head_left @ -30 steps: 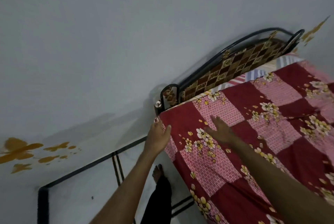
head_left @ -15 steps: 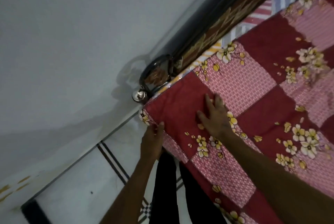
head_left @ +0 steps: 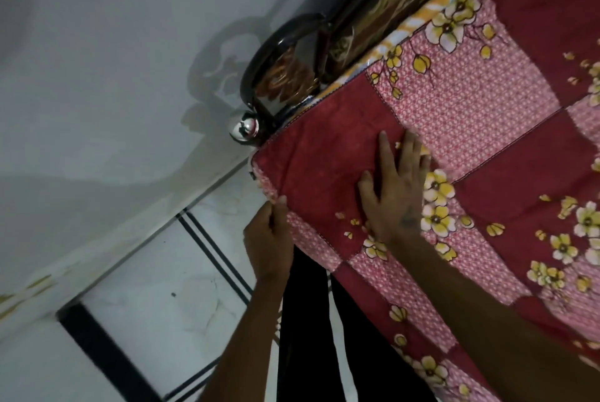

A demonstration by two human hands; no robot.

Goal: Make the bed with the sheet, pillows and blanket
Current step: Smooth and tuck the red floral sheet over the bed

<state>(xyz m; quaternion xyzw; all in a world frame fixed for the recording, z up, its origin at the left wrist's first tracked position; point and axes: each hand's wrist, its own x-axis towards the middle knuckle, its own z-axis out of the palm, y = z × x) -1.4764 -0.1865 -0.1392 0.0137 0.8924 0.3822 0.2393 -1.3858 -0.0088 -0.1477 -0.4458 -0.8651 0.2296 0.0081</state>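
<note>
A red and pink patchwork sheet (head_left: 470, 116) with yellow flowers covers the mattress, filling the right of the view. My right hand (head_left: 394, 194) lies flat on it near the corner, fingers straight and spread. My left hand (head_left: 269, 239) is at the side edge of the mattress just below that corner, and its fingertips pinch the sheet's hanging border. A strip of striped cloth (head_left: 418, 17) shows between the sheet and the headboard. No pillows or blanket are in view.
The dark metal headboard (head_left: 292, 54) with a brown patterned panel and a chrome knob (head_left: 244, 129) stands at the bed's corner against a grey wall (head_left: 113, 60). White floor tiles (head_left: 156, 291) with black lines lie below. My black trouser legs (head_left: 305, 336) stand beside the mattress.
The camera has moved closer to the bed corner. My left hand has slid down from the corner to the sheet's side edge. My right hand stays flat on the sheet.
</note>
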